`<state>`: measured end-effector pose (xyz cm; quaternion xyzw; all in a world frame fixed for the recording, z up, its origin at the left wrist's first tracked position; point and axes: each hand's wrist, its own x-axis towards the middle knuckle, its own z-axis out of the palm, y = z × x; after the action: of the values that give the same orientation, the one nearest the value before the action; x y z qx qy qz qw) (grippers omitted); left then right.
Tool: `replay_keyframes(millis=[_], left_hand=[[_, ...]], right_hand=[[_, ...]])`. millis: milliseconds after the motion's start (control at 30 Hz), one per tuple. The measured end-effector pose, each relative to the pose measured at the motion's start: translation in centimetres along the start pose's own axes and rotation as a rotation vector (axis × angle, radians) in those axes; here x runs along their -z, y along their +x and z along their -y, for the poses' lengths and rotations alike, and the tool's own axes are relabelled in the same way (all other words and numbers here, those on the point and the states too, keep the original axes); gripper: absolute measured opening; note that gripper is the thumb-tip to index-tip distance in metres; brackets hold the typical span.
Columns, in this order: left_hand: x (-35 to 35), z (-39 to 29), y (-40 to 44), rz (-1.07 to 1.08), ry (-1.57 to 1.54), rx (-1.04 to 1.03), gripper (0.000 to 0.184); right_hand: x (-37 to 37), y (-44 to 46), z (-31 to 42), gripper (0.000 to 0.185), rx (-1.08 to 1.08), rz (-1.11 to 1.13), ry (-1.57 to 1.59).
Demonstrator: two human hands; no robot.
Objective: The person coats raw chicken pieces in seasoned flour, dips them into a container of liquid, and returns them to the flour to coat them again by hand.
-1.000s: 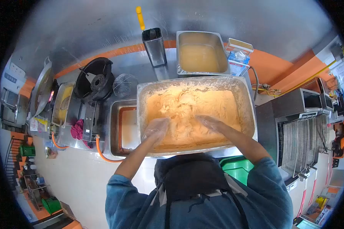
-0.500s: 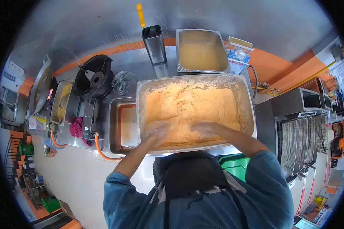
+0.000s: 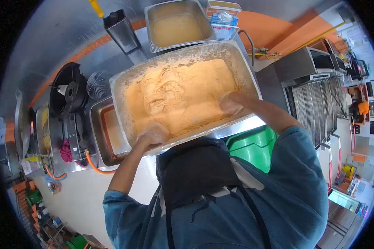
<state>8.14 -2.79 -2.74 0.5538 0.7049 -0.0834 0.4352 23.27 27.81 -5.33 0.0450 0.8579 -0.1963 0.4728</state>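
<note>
A large metal tray [image 3: 119, 108] holds a wide bed of orange-tan powder [image 3: 195, 89], with a rough, lumpy patch left of its middle. My left hand [image 3: 153, 133], in a clear glove, rests at the tray's near left part, against the powder; its fingers are blurred. Over the right part of the powder, close to the near rim, is my right hand [image 3: 232, 103], also in a clear glove and blurred. Whether either hand holds any powder cannot be made out.
Behind the tray stand a metal pan of cloudy liquid [image 3: 176, 29] and a metal knife holder [image 3: 122, 33]. A smaller pan [image 3: 116, 135] and a black burner [image 3: 68, 89] are at left. Wire baskets [image 3: 313, 108] stand at right, a green bin [image 3: 253, 149] below the tray.
The view has turned and shifted, so the tray appears tilted and further left. My hands have moved apart, the right one toward the tray's right side. More of the green bin shows.
</note>
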Motion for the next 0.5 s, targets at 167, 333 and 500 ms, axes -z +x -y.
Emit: replay_keyframes(millis=[167, 333, 500], left_hand=[[-2.0, -1.6, 3.4, -0.134, -0.460, 0.166, 0.027], [-1.1, -3.5, 4.3, -0.318, -1.107, 0.184, 0.020], [4.8, -1.9, -0.4, -0.800, -0.432, 0.222, 0.017]], right_hand=[[-5.2, 5.2, -0.8, 0.004, 1.500, -0.671, 0.167], [-0.2, 1.8, 10.3, 0.007, 0.132, -0.106, 0.518], [2.7, 3.4, 2.5, 0.016, 0.521, -0.447, 0.015]])
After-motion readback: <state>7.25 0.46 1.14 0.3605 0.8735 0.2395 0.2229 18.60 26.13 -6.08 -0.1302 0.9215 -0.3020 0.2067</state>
